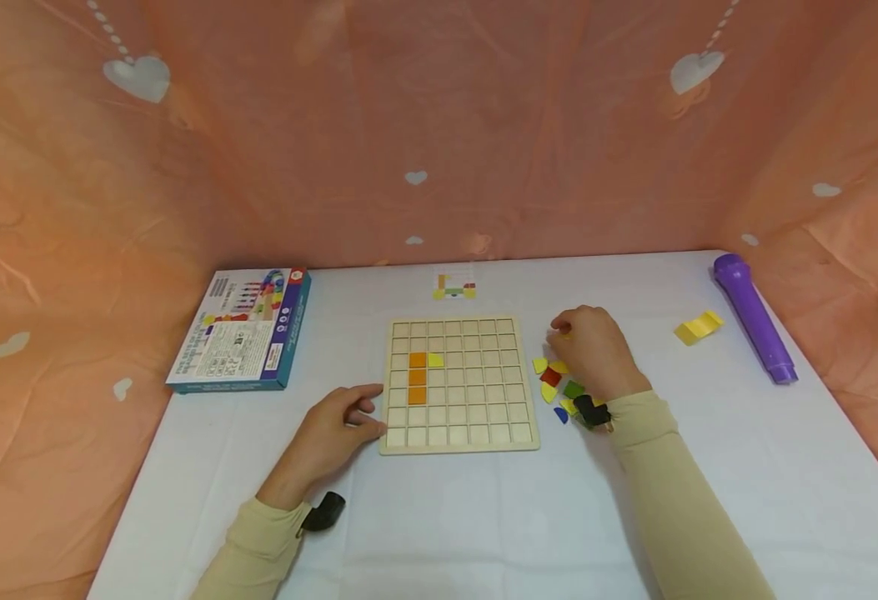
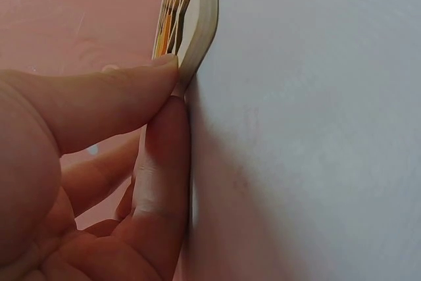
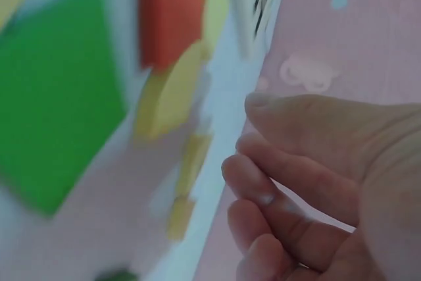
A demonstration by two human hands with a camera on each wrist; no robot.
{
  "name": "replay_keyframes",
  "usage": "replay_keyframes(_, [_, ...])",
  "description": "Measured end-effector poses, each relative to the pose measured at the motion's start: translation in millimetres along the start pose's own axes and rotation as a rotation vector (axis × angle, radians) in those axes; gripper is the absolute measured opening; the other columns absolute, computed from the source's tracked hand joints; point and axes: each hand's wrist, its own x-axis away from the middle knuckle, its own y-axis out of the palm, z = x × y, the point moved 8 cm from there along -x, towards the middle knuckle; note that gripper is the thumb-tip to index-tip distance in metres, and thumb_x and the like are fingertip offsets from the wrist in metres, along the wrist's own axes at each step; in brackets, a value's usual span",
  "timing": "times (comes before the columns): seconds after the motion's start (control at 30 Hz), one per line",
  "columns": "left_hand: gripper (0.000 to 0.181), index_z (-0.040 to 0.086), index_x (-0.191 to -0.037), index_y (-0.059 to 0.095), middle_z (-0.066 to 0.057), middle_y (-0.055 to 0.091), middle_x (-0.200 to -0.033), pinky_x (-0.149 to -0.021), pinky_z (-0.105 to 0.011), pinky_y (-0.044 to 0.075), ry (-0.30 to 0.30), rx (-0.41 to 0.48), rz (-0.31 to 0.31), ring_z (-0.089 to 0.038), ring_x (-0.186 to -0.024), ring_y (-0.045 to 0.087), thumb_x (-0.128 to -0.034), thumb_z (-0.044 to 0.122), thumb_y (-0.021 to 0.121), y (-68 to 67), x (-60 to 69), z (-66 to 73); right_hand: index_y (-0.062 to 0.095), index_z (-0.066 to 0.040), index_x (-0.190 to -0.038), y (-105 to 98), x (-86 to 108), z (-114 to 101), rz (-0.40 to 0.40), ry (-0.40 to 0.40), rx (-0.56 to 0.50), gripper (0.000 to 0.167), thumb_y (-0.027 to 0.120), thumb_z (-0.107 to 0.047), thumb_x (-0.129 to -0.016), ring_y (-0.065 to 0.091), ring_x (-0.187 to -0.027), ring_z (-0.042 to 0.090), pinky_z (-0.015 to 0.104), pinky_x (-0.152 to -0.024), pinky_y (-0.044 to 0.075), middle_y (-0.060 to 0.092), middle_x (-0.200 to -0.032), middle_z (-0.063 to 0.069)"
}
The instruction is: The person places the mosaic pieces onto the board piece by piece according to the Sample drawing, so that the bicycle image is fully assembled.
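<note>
A wooden grid board (image 1: 473,390) lies flat on the table with three orange square tiles (image 1: 417,377) in a column and a yellow tile (image 1: 435,360) beside the top one. My left hand (image 1: 333,429) rests at the board's left edge; in the left wrist view thumb and finger touch the rim near a corner. Over a loose group of tiles right of the board hovers my right hand (image 1: 596,350), fingers loosely bent. No tile shows between thumb and fingers in the right wrist view. Around it lie a red tile (image 1: 551,377), a green tile (image 3: 59,97), yellow tiles (image 3: 171,97) and a blue half-round (image 1: 561,414).
Behind the board lies a small pattern card (image 1: 454,283). A game box (image 1: 239,329) sits at the back left. On the right are a folded yellow piece (image 1: 699,327) and a purple tube (image 1: 754,318). Orange cloth hangs around the table.
</note>
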Motion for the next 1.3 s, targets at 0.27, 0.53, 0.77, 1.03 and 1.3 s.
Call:
replay_keyframes(0.27, [0.058, 0.014, -0.149, 0.065, -0.006, 0.067, -0.116, -0.091, -0.031, 0.055, 0.018, 0.003, -0.005, -0.014, -0.099, 0.069, -0.0940, 0.013, 0.084, 0.2, -0.1, -0.8, 0.078, 0.002, -0.122, -2, 0.2, 17, 0.004, 0.034, 0.002, 0.029, 0.068, -0.018, -0.102, 0.060, -0.114, 0.039, 0.058, -0.105, 0.053, 0.074, -0.120, 0.023])
replay_keyframes(0.53, [0.057, 0.012, -0.148, 0.065, -0.006, 0.067, -0.115, -0.091, -0.031, 0.056, 0.033, 0.006, -0.005, -0.013, -0.098, 0.069, -0.0940, 0.013, 0.084, -0.6, 1.2, -1.3, 0.078, -0.001, -0.122, 5, 0.1, 15, -0.046, 0.037, 0.001, 0.026, 0.065, -0.012, -0.103, 0.059, -0.121, 0.040, 0.059, -0.110, 0.051, 0.072, -0.125, 0.021])
replay_keyframes(0.77, [0.057, 0.012, -0.148, 0.065, -0.007, 0.067, -0.116, -0.091, -0.034, 0.057, 0.025, 0.005, -0.004, -0.014, -0.098, 0.068, -0.0941, 0.012, 0.084, -1.5, 1.9, -0.3, 0.078, -0.003, -0.122, 3, 1.8, 13, -0.078, 0.021, 0.001, 0.025, 0.065, -0.011, -0.102, 0.056, -0.122, 0.040, 0.060, -0.111, 0.051, 0.069, -0.129, 0.020])
replay_keyframes(1.03, [0.058, 0.012, -0.149, 0.065, -0.005, 0.066, -0.116, -0.092, -0.034, 0.056, 0.026, -0.006, 0.000, -0.014, -0.099, 0.068, -0.0940, 0.013, 0.084, -2.1, -0.9, -1.2, 0.077, -0.003, -0.122, 1, 0.9, 17, -0.101, 0.032, 0.001, 0.026, 0.064, -0.011, -0.101, 0.057, -0.120, 0.038, 0.059, -0.109, 0.051, 0.070, -0.127, 0.019])
replay_keyframes(1.3, [0.058, 0.013, -0.149, 0.065, -0.005, 0.067, -0.115, -0.091, -0.032, 0.055, 0.034, -0.013, 0.003, -0.013, -0.098, 0.068, -0.0939, 0.013, 0.084, -1.2, -2.7, -2.1, 0.077, -0.003, -0.123, 5, 0.1, 16, -0.127, 0.025, -0.001, 0.026, 0.065, -0.011, -0.102, 0.055, -0.123, 0.039, 0.058, -0.110, 0.051, 0.068, -0.132, 0.020])
